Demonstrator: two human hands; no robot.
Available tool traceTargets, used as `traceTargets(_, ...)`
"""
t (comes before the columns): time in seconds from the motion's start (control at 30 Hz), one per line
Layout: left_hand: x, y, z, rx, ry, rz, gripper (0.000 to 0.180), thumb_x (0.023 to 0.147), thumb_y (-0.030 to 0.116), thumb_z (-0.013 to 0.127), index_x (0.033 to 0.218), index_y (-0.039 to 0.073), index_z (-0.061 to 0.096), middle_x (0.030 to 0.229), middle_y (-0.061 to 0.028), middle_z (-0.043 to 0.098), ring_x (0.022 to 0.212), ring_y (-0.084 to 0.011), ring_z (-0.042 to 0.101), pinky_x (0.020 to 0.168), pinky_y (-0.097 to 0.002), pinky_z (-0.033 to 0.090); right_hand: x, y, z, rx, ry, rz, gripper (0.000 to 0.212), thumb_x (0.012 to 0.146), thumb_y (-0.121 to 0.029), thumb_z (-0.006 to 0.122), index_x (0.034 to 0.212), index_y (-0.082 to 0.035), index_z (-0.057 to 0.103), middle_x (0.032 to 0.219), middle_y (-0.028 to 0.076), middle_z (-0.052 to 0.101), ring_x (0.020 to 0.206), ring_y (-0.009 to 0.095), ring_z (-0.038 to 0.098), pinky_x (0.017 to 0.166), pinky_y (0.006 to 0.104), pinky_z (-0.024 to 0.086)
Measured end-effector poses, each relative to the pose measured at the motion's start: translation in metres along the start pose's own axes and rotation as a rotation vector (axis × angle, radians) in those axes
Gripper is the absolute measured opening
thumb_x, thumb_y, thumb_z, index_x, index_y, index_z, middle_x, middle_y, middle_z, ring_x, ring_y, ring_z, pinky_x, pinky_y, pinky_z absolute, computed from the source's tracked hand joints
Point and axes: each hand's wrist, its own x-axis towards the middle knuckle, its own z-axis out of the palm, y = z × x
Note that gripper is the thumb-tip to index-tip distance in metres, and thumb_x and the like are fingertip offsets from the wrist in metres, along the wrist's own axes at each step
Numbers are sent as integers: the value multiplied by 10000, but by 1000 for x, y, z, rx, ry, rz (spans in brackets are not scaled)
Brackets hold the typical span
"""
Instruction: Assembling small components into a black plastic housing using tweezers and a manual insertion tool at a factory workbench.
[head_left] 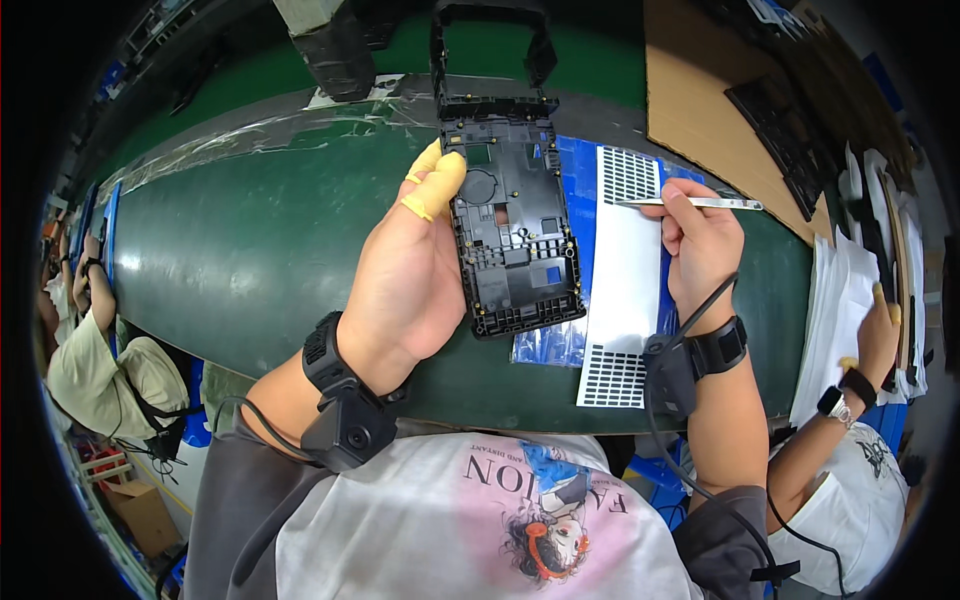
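Note:
My left hand (410,270) holds a black plastic device frame (515,235) upright over the green table (250,240), with yellow finger cots on thumb and forefinger. My right hand (700,240) grips metal tweezers (700,203), their tip pointing left over a white sheet of small black stickers (625,290). The sheet lies on a blue plastic bag (570,340). Both wrists wear black bands with cables.
Another black frame (490,60) lies on the belt behind. A brown cardboard sheet (700,90) with black parts sits at the back right. A co-worker's hand (878,335) rests on white paper stacks at right. Another person sits at far left (85,350).

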Motion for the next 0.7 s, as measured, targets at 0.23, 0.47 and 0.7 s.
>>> traceTargets(0.23,-2,-2,3,37,-13,-33,390,889,306,360,1183,52,382,1120,-96,493,976,-210,512,823,-372,436,0,-1,4,-74,29,-5,100,748,-3,562,840,36,566,629,61,565,518,88,511,457,165,339)
traceTargets(0.47,-5,-7,5,28,-12,-17,368,883,287,378,1193,87,370,1122,-69,482,988,-197,501,831,-354,428,0,-8,-1,63,-67,-1,162,756,-6,546,900,66,532,645,96,570,493,50,453,439,155,317)
traceTargets(0.7,-8,-10,5,-113,-126,-90,260,871,192,421,1102,71,402,1043,-44,512,924,-134,526,790,-303,456,-65,-45,36,74,-208,-29,185,762,-39,563,927,39,532,683,82,578,503,41,426,468,150,314)
